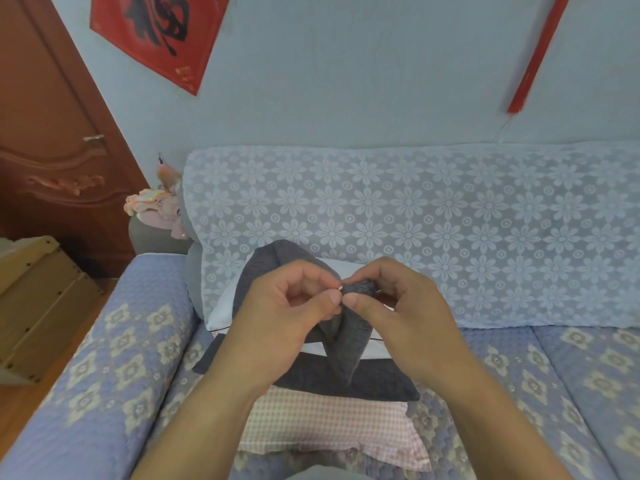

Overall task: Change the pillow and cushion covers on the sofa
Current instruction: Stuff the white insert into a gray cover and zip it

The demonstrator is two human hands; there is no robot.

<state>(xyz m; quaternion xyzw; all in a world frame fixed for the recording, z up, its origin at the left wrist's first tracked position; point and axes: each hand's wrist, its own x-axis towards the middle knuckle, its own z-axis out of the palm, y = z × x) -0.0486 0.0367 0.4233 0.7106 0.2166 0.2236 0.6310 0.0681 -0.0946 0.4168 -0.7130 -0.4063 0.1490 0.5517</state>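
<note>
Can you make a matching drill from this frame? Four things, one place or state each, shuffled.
1. grey cover
2. checked pillow
3. white pillow
4. red hanging

A. on the wall
B. nearest the camera, on the seat
C. leaning at the backrest
D. pinched by left hand and right hand

Pairs: 1-D, 2-B, 3-C, 4-A

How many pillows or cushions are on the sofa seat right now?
2 that I can see: a white pillow leaning against the sofa backrest, partly behind the dark grey knitted cover, and a pink-and-white checked cushion lying flat nearest the camera. Others may be hidden.
</note>
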